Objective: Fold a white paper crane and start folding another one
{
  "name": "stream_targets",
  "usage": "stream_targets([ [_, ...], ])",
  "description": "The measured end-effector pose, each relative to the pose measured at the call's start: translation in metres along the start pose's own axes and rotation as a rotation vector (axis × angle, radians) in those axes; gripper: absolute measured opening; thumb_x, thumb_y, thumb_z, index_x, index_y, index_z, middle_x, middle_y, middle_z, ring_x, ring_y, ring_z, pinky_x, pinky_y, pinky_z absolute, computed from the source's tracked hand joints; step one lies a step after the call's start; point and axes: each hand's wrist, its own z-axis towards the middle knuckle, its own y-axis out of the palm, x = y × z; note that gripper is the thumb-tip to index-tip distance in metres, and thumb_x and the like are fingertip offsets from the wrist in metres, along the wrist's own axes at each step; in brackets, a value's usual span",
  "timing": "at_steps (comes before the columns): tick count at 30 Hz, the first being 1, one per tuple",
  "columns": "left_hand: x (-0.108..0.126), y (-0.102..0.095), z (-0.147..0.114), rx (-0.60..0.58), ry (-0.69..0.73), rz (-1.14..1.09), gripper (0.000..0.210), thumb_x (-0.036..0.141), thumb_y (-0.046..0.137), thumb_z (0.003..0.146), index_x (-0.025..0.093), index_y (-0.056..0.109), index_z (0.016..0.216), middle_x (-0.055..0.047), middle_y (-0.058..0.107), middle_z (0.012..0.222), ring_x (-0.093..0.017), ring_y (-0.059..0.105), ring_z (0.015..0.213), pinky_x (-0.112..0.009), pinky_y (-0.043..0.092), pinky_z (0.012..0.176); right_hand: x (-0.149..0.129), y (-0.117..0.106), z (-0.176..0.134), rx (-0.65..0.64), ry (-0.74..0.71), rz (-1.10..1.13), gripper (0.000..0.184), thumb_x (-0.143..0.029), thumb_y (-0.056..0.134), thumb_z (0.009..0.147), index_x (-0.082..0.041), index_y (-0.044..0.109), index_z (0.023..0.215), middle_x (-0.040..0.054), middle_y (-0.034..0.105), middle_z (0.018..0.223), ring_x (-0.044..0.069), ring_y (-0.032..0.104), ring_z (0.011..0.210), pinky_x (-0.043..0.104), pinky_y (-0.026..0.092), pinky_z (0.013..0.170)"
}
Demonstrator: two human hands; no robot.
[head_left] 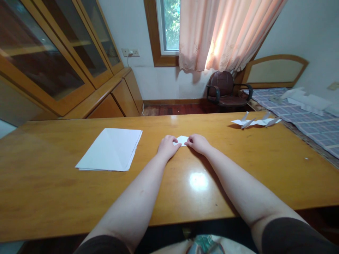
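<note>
A small piece of folded white paper (182, 140) lies on the table between my two hands. My left hand (168, 145) grips its left end, with thumb and curled fingers pressed on it. At the right end my right hand (198, 142) pinches the paper between thumb and fingers. The parts of the paper under my fingers are hidden. Off to the left rests a stack of white paper sheets (111, 150), apart from both hands.
Folded paper cranes (247, 122) stand near the table's far right edge. The wooden table (169, 197) spans the view. Beyond it are a brown office chair (224, 90), a glass-door cabinet (92, 84) at left and a bed (304, 113) at right.
</note>
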Motion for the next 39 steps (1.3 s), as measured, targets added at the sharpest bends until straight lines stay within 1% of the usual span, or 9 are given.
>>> stream_targets([
  [2,0.003,0.002,-0.001,0.012,-0.008,0.04,0.026,0.042,0.064,0.073,0.022,0.065,0.089,-0.006,0.058,0.102,-0.021,0.055,0.096,-0.032,0.042,0.088,-0.001,-0.001,0.0,0.005,0.002,-0.001,0.028,-0.046,0.056,0.082,-0.02,0.066,0.078,0.0051,0.067,0.082,0.017,0.058,0.074,0.025,0.034,0.061],
  [6,0.006,0.003,-0.002,-0.001,-0.017,0.06,0.023,0.039,0.066,0.074,0.023,0.064,0.09,-0.005,0.058,0.103,-0.021,0.054,0.098,-0.032,0.041,0.089,-0.004,-0.002,-0.002,0.009,0.007,-0.002,0.028,-0.046,0.056,0.081,-0.02,0.066,0.08,0.0052,0.067,0.083,0.016,0.057,0.075,0.024,0.034,0.062],
  [12,0.005,0.005,0.0,-0.004,-0.024,0.056,0.022,0.041,0.065,0.074,0.025,0.063,0.09,-0.005,0.058,0.103,-0.022,0.054,0.099,-0.033,0.041,0.09,-0.006,-0.001,-0.004,0.035,0.01,0.001,0.039,-0.058,0.057,0.076,-0.02,0.065,0.079,0.0047,0.066,0.082,0.017,0.057,0.074,0.025,0.033,0.061],
  [18,0.006,0.006,-0.001,-0.006,-0.015,0.066,0.021,0.039,0.063,0.076,0.024,0.063,0.091,-0.005,0.057,0.104,-0.022,0.053,0.099,-0.033,0.041,0.089,-0.004,0.002,-0.001,0.037,0.031,0.026,0.031,-0.051,0.059,0.078,-0.02,0.064,0.075,0.0029,0.066,0.077,0.015,0.056,0.07,0.024,0.03,0.058],
  [21,0.007,0.006,-0.002,0.0,-0.019,0.083,0.018,0.038,0.058,0.08,0.024,0.063,0.09,-0.005,0.057,0.103,-0.022,0.054,0.097,-0.034,0.041,0.088,-0.003,0.002,0.0,0.038,0.047,0.035,0.027,-0.047,0.059,0.079,-0.021,0.064,0.075,0.0025,0.066,0.076,0.015,0.055,0.069,0.024,0.03,0.058],
  [23,0.008,0.005,-0.003,0.006,-0.015,0.092,0.02,0.041,0.056,0.081,0.024,0.062,0.089,-0.005,0.057,0.103,-0.022,0.053,0.097,-0.034,0.041,0.087,-0.003,0.002,0.0,0.045,0.041,0.047,0.026,-0.046,0.06,0.079,-0.021,0.064,0.075,0.0021,0.066,0.077,0.014,0.055,0.069,0.024,0.03,0.058],
  [27,0.009,0.004,-0.004,-0.003,-0.017,0.099,0.026,0.045,0.06,0.077,0.024,0.061,0.092,-0.005,0.057,0.105,-0.023,0.052,0.1,-0.034,0.041,0.088,-0.003,0.002,-0.001,0.051,0.037,0.072,0.024,-0.045,0.061,0.078,-0.021,0.064,0.074,0.0015,0.066,0.076,0.014,0.054,0.069,0.024,0.03,0.057],
  [33,0.011,0.004,-0.006,0.001,-0.019,0.132,0.031,0.05,0.058,0.077,0.024,0.06,0.093,-0.006,0.056,0.106,-0.023,0.052,0.101,-0.034,0.041,0.087,-0.003,0.004,0.0,0.049,0.04,0.065,0.024,-0.045,0.061,0.078,-0.021,0.064,0.075,0.0017,0.066,0.077,0.014,0.054,0.07,0.024,0.03,0.058],
  [39,0.013,0.005,-0.006,0.001,-0.04,0.144,0.031,0.049,0.061,0.075,0.024,0.06,0.093,-0.006,0.056,0.107,-0.024,0.053,0.1,-0.035,0.042,0.085,-0.003,0.004,-0.001,0.057,0.036,0.054,0.025,-0.045,0.06,0.078,-0.021,0.063,0.075,0.0015,0.065,0.076,0.014,0.054,0.069,0.025,0.03,0.058],
])
